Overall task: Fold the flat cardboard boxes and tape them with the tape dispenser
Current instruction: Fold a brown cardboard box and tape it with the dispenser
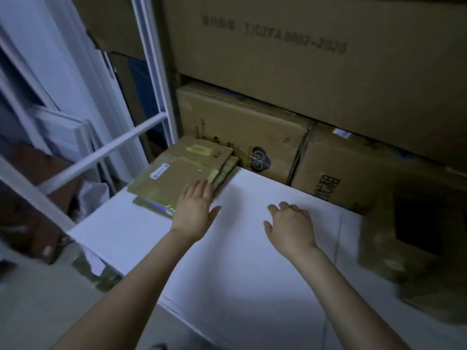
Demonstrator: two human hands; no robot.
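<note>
My left hand (195,210) lies at centre frame. Its fingers are straight and spread, and the fingertips rest on the near right corner of the stack of flat cardboard boxes (177,173). It grips nothing.

My right hand (290,227) is just right of centre, over the white bench (227,286). Its fingers are loosely bent and it holds nothing. I cannot tell whether the fingertips touch the bench top. The two hands are near each other but apart.

The stack sits at the far left corner of the bench, left of centre frame. It is several flat pieces deep, with the edges stepped and uneven. The top piece carries yellowish tape and a small white label. The far end of the stack lies against the stored cartons.

A wall of stored cartons stands behind the bench. One large printed carton (278,46) spans the upper frame, and two smaller cartons (240,132) sit below it, side by side.

At the right edge of the frame an opened brown box (414,238) sits on the bench, blurred, with a dark interior.

A white metal rack frame (101,152) crosses the left of the frame. Lighting is dim.
</note>
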